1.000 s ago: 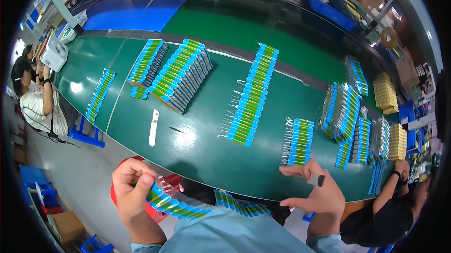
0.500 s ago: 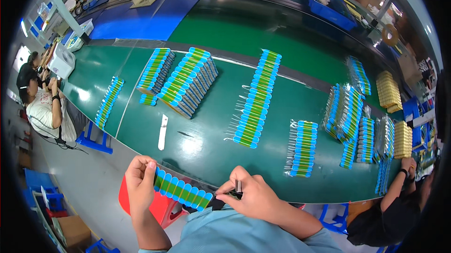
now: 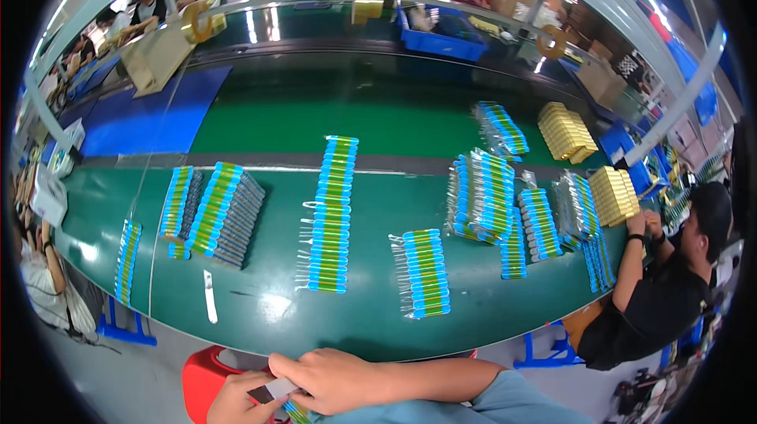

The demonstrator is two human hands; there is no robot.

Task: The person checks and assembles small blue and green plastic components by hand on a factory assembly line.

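Observation:
My left hand [image 3: 238, 399] and my right hand [image 3: 330, 381] are close together at the lower edge, in front of the table. Both have closed fingers. A small flat silver-grey piece [image 3: 277, 388] with a dark end lies between them, gripped by my right hand; its exact kind is unclear. Beneath my right hand, part of a strip of blue-and-green cards [image 3: 296, 411] shows, held by my left hand and mostly hidden. Ahead on the table lie a white flat strip [image 3: 210, 296], a long row of blue-and-green cards [image 3: 331, 223] and a shorter one [image 3: 426, 273].
Stacked blue-and-green cards [image 3: 225, 211] stand at left, with bagged piles [image 3: 485, 195] at right. A co-worker in black [image 3: 658, 290] sits at the right end near yellow stacks [image 3: 615, 195]. A red stool [image 3: 201, 381] is below the table. Metal rails cross above.
My view has lifted and shifted to the right. My hands have come together; the card strip, earlier stretched between them, is now mostly covered. The silver-grey piece shows more fully.

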